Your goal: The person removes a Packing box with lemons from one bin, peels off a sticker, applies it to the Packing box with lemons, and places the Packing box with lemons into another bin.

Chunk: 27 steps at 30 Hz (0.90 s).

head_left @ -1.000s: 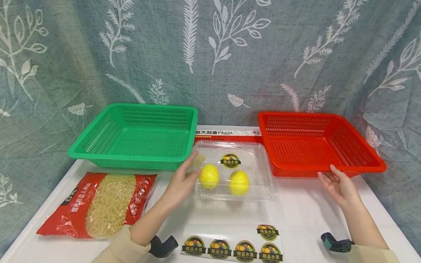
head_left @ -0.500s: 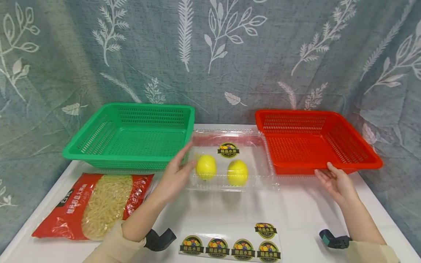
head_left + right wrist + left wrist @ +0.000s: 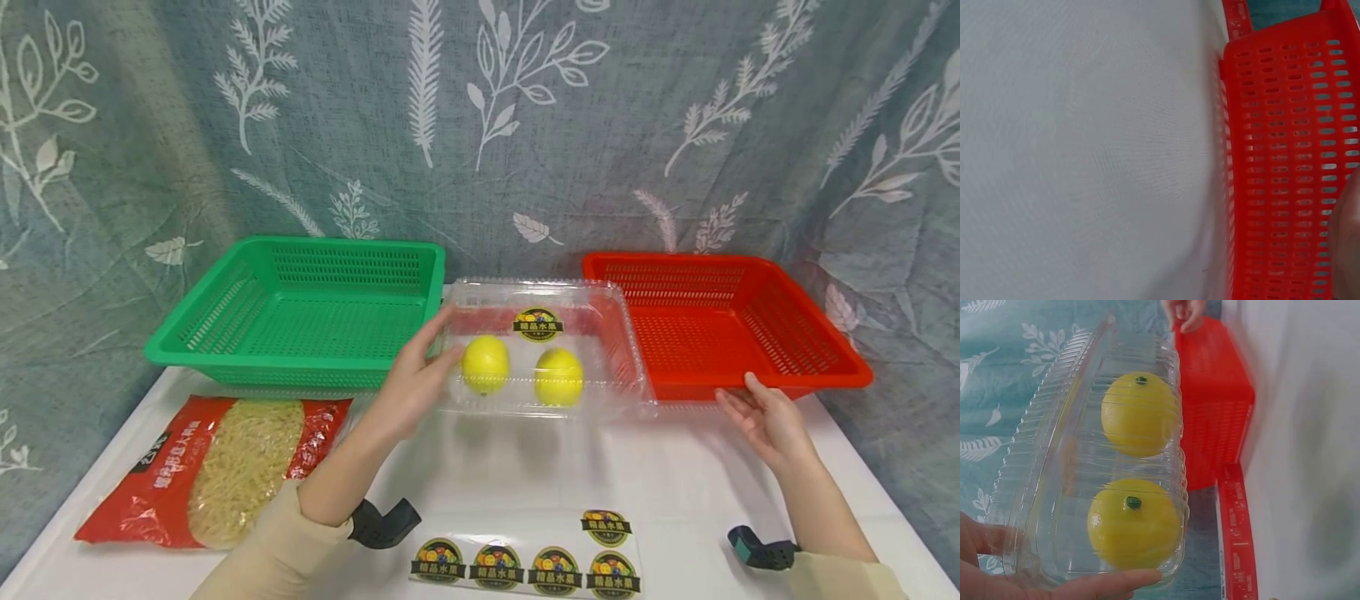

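Note:
A clear plastic fruit box (image 3: 607,400) with a round black-and-gold label (image 3: 537,325) is raised over the table, its shadow below. My left hand (image 3: 416,375) grips its left end, with the thumb and fingers on either side of the wall in the left wrist view. Inside lie two yellow lemons (image 3: 486,365) with green stem ends. The box's right side overlaps the red basket (image 3: 765,385) in the head view. At that basket's front rim my right hand (image 3: 776,429) holds on, thumb at the edge and fingers below it.
To the left stands a green basket (image 3: 300,377), with a red bag of pasta (image 3: 247,475) in front. A sheet of fruit labels (image 3: 525,533) lies at the table's front. A red-and-white pasta package (image 3: 1238,544) lies behind the box, against the patterned curtain (image 3: 510,200).
My left hand has lifted the box off the table and carried it back and slightly right, towards the red basket. The right hand keeps its place at the rim.

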Motion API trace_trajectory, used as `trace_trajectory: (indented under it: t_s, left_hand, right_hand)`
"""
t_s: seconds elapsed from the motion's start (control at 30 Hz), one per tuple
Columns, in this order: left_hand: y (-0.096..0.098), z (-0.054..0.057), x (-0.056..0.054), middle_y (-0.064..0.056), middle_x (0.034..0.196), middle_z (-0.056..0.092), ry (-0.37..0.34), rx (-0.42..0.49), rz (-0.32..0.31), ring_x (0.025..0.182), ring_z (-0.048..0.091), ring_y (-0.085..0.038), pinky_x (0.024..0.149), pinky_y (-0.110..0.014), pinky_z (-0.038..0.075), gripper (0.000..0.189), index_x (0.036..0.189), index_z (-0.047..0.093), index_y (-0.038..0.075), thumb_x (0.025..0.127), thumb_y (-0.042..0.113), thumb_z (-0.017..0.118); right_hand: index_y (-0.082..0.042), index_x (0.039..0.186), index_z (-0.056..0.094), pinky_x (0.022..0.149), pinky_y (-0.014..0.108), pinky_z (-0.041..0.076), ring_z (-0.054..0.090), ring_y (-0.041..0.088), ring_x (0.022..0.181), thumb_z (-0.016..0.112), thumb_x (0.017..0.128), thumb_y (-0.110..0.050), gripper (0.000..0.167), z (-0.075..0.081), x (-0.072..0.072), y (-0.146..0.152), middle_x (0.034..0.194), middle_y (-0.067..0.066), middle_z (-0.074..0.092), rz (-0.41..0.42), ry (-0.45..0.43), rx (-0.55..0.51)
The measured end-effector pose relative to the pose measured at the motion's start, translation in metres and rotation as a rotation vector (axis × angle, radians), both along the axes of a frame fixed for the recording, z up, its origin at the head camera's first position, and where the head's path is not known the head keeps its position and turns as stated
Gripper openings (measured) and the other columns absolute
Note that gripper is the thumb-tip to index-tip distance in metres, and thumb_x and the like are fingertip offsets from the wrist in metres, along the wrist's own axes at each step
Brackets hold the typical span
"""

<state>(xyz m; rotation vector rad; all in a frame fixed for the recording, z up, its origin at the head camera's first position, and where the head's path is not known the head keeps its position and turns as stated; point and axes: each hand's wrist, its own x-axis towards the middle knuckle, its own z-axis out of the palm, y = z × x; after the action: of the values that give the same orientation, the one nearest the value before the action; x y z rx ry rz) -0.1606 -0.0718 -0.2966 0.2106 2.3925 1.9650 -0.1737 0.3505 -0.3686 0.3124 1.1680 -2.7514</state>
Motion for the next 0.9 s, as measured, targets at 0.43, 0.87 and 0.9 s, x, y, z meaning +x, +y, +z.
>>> trace_trajectory:
  t_s: [0.43, 0.87, 0.9]
  left_hand:
    - [0.011, 0.01, -0.006, -0.004, 0.15, 0.017, -0.026, 0.022, 0.005, 0.136, 0.017, -0.025, 0.103, -0.046, 0.03, 0.054, 0.146, 0.023, 0.016, 0.096, 0.011, 0.044]
    - [0.015, 0.012, -0.006, -0.004, 0.15, 0.016, -0.038, 0.021, 0.017, 0.136, 0.017, -0.026, 0.103, -0.047, 0.03, 0.054, 0.146, 0.023, 0.018, 0.097, 0.012, 0.044]
    - [0.016, 0.012, -0.006, -0.004, 0.15, 0.017, -0.037, 0.021, 0.017, 0.136, 0.017, -0.026, 0.103, -0.048, 0.03, 0.054, 0.146, 0.023, 0.018, 0.097, 0.013, 0.044]
  right_hand:
    - [-0.005, 0.108, 0.03, 0.075, 0.029, 0.053, 0.064, 0.02, 0.079, 0.049, 0.094, -0.015, 0.026, -0.007, -0.001, -0.003, 0.085, 0.01, 0.057, -0.019, 0.076, 0.094]
    - [0.0, 0.093, 0.042, 0.071, 0.026, 0.053, 0.064, 0.018, 0.072, 0.047, 0.094, -0.011, 0.012, -0.021, -0.002, -0.007, 0.081, 0.009, 0.059, -0.104, 0.206, 0.152]
    - [0.001, 0.092, 0.044, 0.071, 0.026, 0.053, 0.064, 0.018, 0.072, 0.047, 0.094, -0.011, 0.012, -0.022, -0.001, -0.007, 0.08, 0.009, 0.06, -0.106, 0.218, 0.166]
